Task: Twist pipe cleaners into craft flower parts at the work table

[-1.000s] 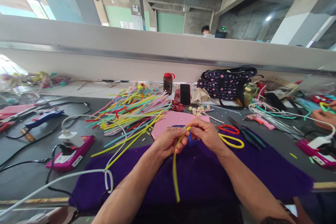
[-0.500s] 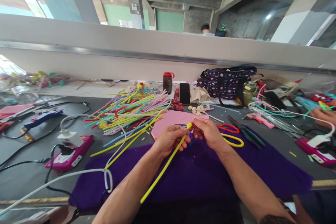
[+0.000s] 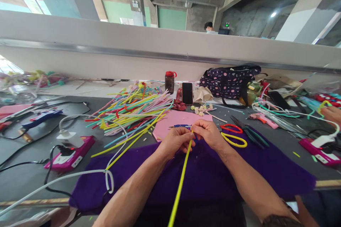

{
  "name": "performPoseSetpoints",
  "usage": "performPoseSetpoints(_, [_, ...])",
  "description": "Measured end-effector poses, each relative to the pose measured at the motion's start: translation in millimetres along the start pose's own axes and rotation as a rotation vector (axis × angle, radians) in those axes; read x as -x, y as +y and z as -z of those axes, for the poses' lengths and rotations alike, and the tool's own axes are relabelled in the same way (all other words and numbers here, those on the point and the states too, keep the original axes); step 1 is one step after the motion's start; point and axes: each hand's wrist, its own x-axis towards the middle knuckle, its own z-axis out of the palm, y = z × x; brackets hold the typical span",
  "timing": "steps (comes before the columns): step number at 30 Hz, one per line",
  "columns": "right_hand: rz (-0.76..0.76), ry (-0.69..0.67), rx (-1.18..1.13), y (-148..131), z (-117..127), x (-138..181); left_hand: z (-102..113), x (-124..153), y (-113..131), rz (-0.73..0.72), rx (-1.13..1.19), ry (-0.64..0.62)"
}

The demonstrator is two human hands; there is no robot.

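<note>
A yellow pipe cleaner point(image 3: 182, 177) runs from my fingertips down toward the bottom edge of the view. My left hand point(image 3: 177, 142) pinches it near its upper end. Close against it, my right hand point(image 3: 209, 133) has thumb and fingers closed on that same end, which the fingertips mostly hide. Both hands are above a purple cloth point(image 3: 205, 177). Just beyond them lie a pink sheet point(image 3: 170, 118) and a blue pen point(image 3: 179, 126). Scissors with red and yellow handles point(image 3: 233, 144) and pliers point(image 3: 253, 135) rest to the right of my right hand.
A pile of colourful pipe cleaners point(image 3: 133, 113) spreads left of centre. Behind stand a red-lidded bottle point(image 3: 169, 82), a phone point(image 3: 187, 94) and a patterned bag point(image 3: 229, 83). Power strips point(image 3: 71, 156) with trailing cables flank the cloth. A pink glue gun point(image 3: 263, 120) and another person's hand point(image 3: 333, 115) are on the right.
The pipe cleaner's long free end has swung rightward, from slanting low left to pointing nearly straight toward me. Its yellow tip, seen above the fingers before, is now mostly covered by them.
</note>
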Motion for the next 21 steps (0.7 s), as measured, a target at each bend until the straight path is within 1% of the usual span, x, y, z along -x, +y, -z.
performPoseSetpoints(4, [-0.096, -0.045, -0.128, 8, 1, -5, 4, -1, -1, 0.016, 0.038, 0.003])
performPoseSetpoints(7, [-0.137, -0.024, -0.211, 12, 1, -8, 7, -2, -1, 0.039, 0.079, 0.000])
performPoseSetpoints(10, [-0.125, -0.006, -0.239, 12, 0, -7, 8, -3, -2, 0.051, 0.093, 0.002])
performPoseSetpoints(14, [-0.080, -0.025, -0.197, 10, -3, -5, 6, -4, -4, 0.040, 0.053, 0.017])
performPoseSetpoints(17, [-0.099, 0.008, -0.246, 13, -1, -7, 4, -3, -5, 0.013, 0.005, 0.006])
performPoseSetpoints(21, [-0.144, 0.098, -0.441, 22, 14, -17, -1, 1, -6, 0.010, -0.111, -0.066])
